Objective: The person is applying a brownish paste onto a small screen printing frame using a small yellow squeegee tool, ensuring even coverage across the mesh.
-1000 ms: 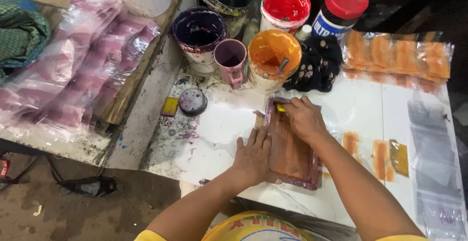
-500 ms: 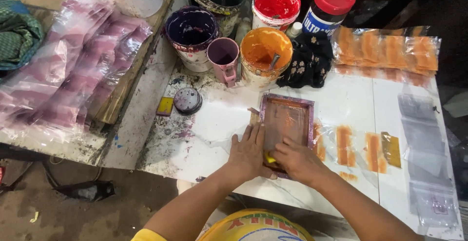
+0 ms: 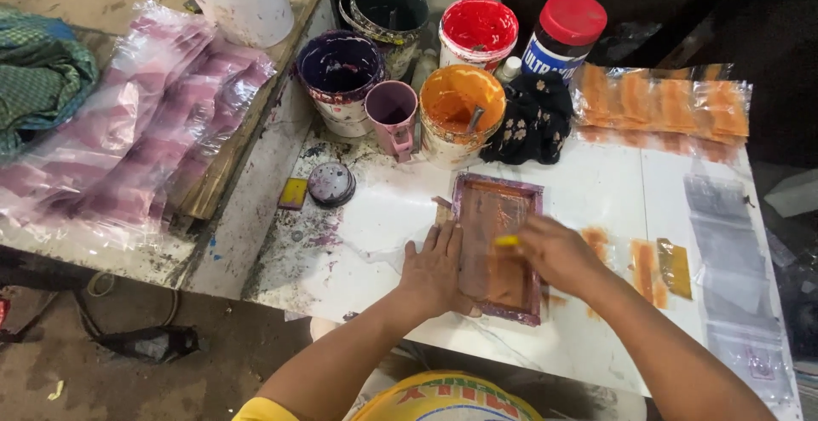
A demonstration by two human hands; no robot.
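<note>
The left hand (image 3: 436, 269) lay flat, fingers spread and its grip open, pressing on the left edge of a small wooden printing frame (image 3: 497, 246) that rested on the white worktop (image 3: 596, 191) in front of the person. The right hand (image 3: 554, 255) was over the frame's mesh, its grip closed on a small yellow scraper (image 3: 507, 240), of which only the tip showed past the fingers. The mesh was smeared with orange-brown ink.

Just right of the frame, on the worktop, lay clear plastic bags with orange printed patches (image 3: 643, 261). A row of more orange-printed bags (image 3: 660, 101) lay along the far right edge, and plain clear bags (image 3: 733, 268) lay down the right side.

Beyond the frame stood an orange paint tub (image 3: 461, 114) with a stick in it, and just left of it a pink mug (image 3: 393, 114). A purple paint tub (image 3: 340, 76) stood further left, a red paint tub (image 3: 477, 33) and a dark bucket (image 3: 388, 12) behind. A jar with a red lid (image 3: 562, 33) stood at the back, and a black flowered cloth (image 3: 532, 118) lay bunched right of the orange tub. A round purple-stained lid (image 3: 331, 184) sat near the worktop's left edge, beside a small yellow block (image 3: 294, 193).

To the left, on a wooden board, lay a heap of purple-printed plastic bags (image 3: 145, 140).
</note>
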